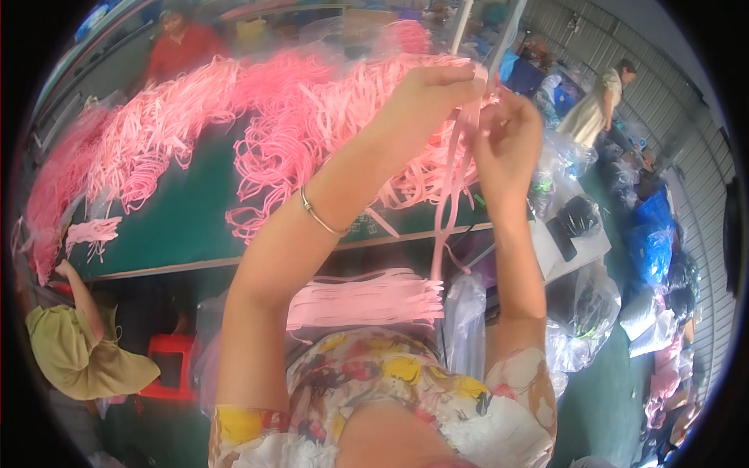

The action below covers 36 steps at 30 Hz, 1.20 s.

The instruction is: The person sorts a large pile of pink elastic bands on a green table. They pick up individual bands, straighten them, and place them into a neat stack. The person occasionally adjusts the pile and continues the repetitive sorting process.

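Note:
Both my arms reach up and forward over the edge of the green table. My left hand, with a bracelet on its wrist, pinches a pale pink flat strap near a metal pole. Beside it my right hand is closed, its fingertips at the same strap; how they grip it is partly hidden. From my hands the strap hangs down in long strands. Below, a neat bundle of pale pink straps lies across in front of my body. Loose pink straps lie heaped just behind my left hand.
The green table bears more pink cord heaps and a small tied bundle. A person in olive sits at the left by a red stool; another in red is across. Plastic bags crowd the right.

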### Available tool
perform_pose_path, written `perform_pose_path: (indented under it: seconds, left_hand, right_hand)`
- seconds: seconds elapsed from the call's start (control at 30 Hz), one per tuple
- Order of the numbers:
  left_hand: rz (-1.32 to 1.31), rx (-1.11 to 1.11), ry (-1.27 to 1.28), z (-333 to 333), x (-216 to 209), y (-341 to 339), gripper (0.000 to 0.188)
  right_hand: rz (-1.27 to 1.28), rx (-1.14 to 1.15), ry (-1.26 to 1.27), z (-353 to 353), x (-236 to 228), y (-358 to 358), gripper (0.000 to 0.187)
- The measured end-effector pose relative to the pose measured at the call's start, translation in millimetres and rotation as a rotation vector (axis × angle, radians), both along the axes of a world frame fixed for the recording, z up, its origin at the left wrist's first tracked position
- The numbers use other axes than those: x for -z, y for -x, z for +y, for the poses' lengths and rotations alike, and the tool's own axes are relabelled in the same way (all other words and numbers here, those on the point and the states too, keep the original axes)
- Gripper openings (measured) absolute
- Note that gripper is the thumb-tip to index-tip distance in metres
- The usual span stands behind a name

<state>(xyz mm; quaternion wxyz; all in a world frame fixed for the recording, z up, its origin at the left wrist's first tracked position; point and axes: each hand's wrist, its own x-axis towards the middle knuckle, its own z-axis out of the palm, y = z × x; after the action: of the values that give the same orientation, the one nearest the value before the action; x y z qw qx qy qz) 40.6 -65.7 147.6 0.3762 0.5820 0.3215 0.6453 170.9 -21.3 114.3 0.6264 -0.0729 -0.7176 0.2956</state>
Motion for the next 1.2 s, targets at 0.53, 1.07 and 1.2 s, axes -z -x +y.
perform_pose_path:
  seconds: [0.53, 1.07, 1.2]
  left_hand:
    - [-0.661, 0.263, -0.197, -122.1, 74.4, 129.3, 0.011]
    - [0.251, -0.098, 0.142, -230.4, 238.3, 139.0, 0.025]
    - [0.496, -0.122, 0.406, -253.5, 327.1, 138.0, 0.015]
  right_hand:
    - [-0.555, 0.081, -0.095, -11.6, 99.1, -42.4, 0.018]
    - [-0.67, 0.308, -0.318, -22.2, 187.6, -85.0, 0.039]
    - [-0.987, 0.047, -0.25, -35.6, 254.4, -100.2, 0.032]
